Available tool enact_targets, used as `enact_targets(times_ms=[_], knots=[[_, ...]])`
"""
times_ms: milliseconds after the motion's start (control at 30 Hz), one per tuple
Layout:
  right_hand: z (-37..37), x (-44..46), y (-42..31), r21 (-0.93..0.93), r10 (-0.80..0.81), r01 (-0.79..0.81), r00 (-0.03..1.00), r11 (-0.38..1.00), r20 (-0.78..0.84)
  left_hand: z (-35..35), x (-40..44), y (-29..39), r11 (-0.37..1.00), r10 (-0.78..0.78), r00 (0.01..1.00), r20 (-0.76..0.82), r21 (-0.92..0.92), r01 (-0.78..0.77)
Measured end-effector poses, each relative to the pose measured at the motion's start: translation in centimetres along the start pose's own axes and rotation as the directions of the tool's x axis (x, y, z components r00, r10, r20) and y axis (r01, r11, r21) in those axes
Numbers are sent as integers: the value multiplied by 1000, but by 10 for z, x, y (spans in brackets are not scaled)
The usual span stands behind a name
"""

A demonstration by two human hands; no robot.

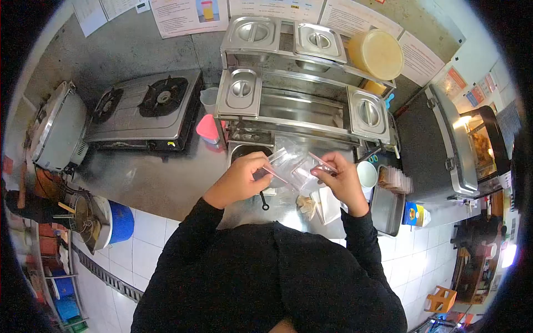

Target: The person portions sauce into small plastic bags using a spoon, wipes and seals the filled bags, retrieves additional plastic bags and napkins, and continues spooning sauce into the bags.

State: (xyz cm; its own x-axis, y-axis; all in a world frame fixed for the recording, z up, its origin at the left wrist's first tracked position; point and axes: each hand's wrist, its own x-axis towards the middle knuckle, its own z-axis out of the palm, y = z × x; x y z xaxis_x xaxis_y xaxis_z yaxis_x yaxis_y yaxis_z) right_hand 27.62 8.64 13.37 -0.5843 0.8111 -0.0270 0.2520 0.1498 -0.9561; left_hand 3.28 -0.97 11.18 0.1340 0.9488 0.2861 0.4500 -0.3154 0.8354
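Note:
A clear plastic bag (pixel 290 164) is stretched between my two hands over the steel counter (pixel 186 177). My left hand (pixel 240 177) pinches its left edge, where a pinkish rim shows. The opposite edge, pinkish as well, is pinched between the fingers of my right hand (pixel 343 180). White folded paper (pixel 328 206) lies on the counter just below the right hand, beside a crumpled beige item (pixel 306 207) I cannot identify. Under the left hand, a black handle with a ring end (pixel 264 203) sticks out from a steel container (pixel 234 157) partly hidden by that hand.
A tiered steel rack (pixel 305 124) holds lidded pans (pixel 369 114) and a yellow-lidded tub (pixel 376 54). To the left are a gas stove (pixel 147 111) and a pink-lidded container (pixel 207 129). A white cup (pixel 366 175), steel tray (pixel 387 213) and dark case (pixel 425 144) stand right.

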Motion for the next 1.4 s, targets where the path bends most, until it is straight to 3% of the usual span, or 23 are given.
enact_targets(times_ms=[33,100,133,200,300,433,500,533,567,600,633,700,767,833,967,1033,1100,1133,1233,1300,1367,1400], knots=[[-4,-1,-1,0,0,0,1000,1000,1,-1,0,2,999,25,1000,-9,38,-24],[-11,-4,-3,-252,-119,161,977,954,175,-1,0,5,998,14,1000,-3,64,-13],[-11,-5,-5,-252,-118,160,978,954,174,0,0,5,996,3,1000,5,91,-3],[-8,-3,-10,-134,-388,435,879,890,277,3,1,6,996,18,1000,12,91,-19],[-6,2,-5,-221,-439,543,812,810,384,7,2,10,995,60,995,82,76,-66],[3,12,8,-111,-361,452,818,885,447,17,4,12,985,173,966,194,-34,-169],[1,14,6,-114,-95,175,859,978,503,17,5,10,984,177,970,168,-20,-176],[0,15,8,-113,-98,179,856,977,507,18,6,3,973,229,973,21,10,-229],[-3,13,14,-67,-183,218,921,974,344,19,6,-3,960,280,952,-125,48,-276],[-4,12,14,-29,-255,263,953,964,165,16,1,-9,989,35,992,-120,-140,-52],[-6,9,12,-27,-257,266,951,964,169,14,-1,-15,989,33,992,-123,-137,-50],[-10,2,4,99,-139,136,990,986,25,14,-2,-27,820,-381,909,-166,-515,250],[-3,-4,3,135,-129,118,989,984,76,18,-1,-33,831,-350,912,-214,-520,197],[15,-12,-12,298,-173,127,976,946,134,30,2,-29,755,-413,896,-162,-611,238],[36,4,28,168,-99,77,987,983,126,48,1,-34,811,-332,929,-164,-553,192],[43,6,38,175,-144,129,986,976,80,51,-1,-30,791,-341,927,-160,-581,191],[49,5,43,63,-252,251,968,966,14,54,-4,-27,750,-362,920,-149,-632,193],[50,3,42,-7,-228,228,974,974,12,55,-6,-28,749,-358,925,-131,-631,201],[68,8,74,59,-276,281,958,958,-80,61,-15,-34,767,-305,947,-96,-614,185],[74,9,80,111,-194,209,972,972,-131,67,-18,-34,745,-319,942,-104,-643,181],[74,8,78,183,-45,44,999,982,0,71,-17,-22,731,-274,961,-31,-656,188],[77,10,81,125,-173,179,983,976,-58,73,-16,-22,875,-216,974,-71,-458,160]])
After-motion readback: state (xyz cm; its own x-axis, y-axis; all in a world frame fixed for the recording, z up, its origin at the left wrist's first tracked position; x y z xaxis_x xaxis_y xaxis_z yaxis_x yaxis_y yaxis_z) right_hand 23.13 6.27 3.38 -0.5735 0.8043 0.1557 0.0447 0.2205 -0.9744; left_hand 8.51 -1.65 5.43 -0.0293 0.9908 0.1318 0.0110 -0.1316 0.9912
